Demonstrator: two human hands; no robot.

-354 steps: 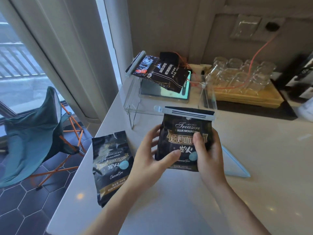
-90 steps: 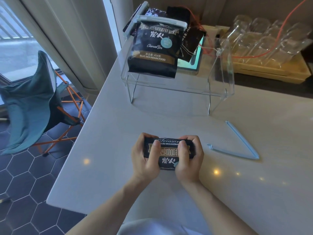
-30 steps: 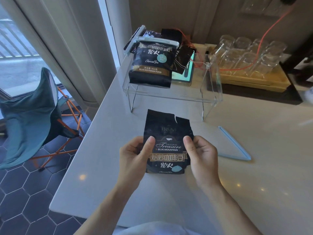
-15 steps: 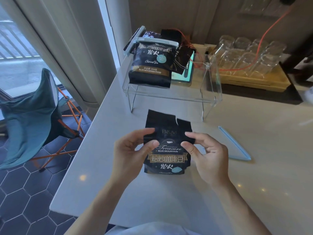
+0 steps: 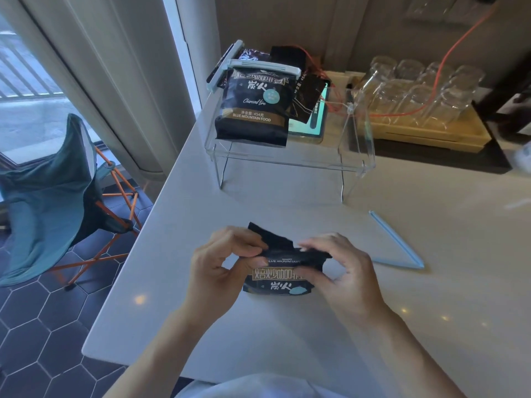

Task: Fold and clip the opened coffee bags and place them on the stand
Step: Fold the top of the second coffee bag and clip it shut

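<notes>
A black coffee bag (image 5: 280,278) with gold lettering lies on the white counter (image 5: 287,334) in front of me. Its torn top is bent down toward me over the label. My left hand (image 5: 221,268) pinches the top's left part and my right hand (image 5: 342,271) pinches the right part. An open light-blue clip (image 5: 398,245) lies on the counter just right of my right hand. On the clear acrylic stand (image 5: 356,156) at the back leans another black coffee bag (image 5: 254,110), closed with a white clip (image 5: 264,67), with several more dark bags behind it.
A wooden tray (image 5: 425,133) of upturned glasses sits at the back right, with an orange cable (image 5: 448,50) running over it. A tablet lies behind the stand. A teal folding chair (image 5: 48,191) stands on the tiled floor left of the counter edge.
Half a second ago the bag's top stood flat and unfolded away from me. Both hands have now gripped it and bent it down over the label.
</notes>
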